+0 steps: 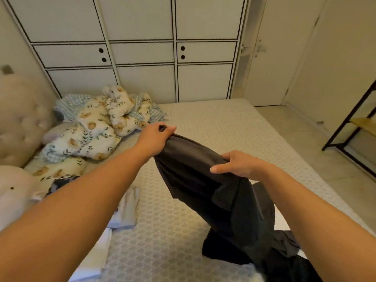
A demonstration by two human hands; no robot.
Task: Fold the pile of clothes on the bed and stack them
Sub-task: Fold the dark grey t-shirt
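Note:
A dark grey garment (203, 180) hangs lifted above the bed (213, 123), stretched between both hands. My left hand (154, 137) grips its far top corner, fingers curled round the cloth. My right hand (238, 163) pinches the near top edge, thumb on the near side. The garment's lower part trails down to more dark clothing (284, 249) lying at the bed's near right. Pale folded pieces (126, 208) lie on the mattress under my left forearm, and a white piece (95, 255) lies nearer the front edge.
A crumpled bear-print duvet (95, 127) and pillows fill the bed's far left by a tufted headboard (18, 119). White wardrobe doors (142, 58) stand behind the bed. A black-framed shelf (354, 127) stands on the tiled floor at right.

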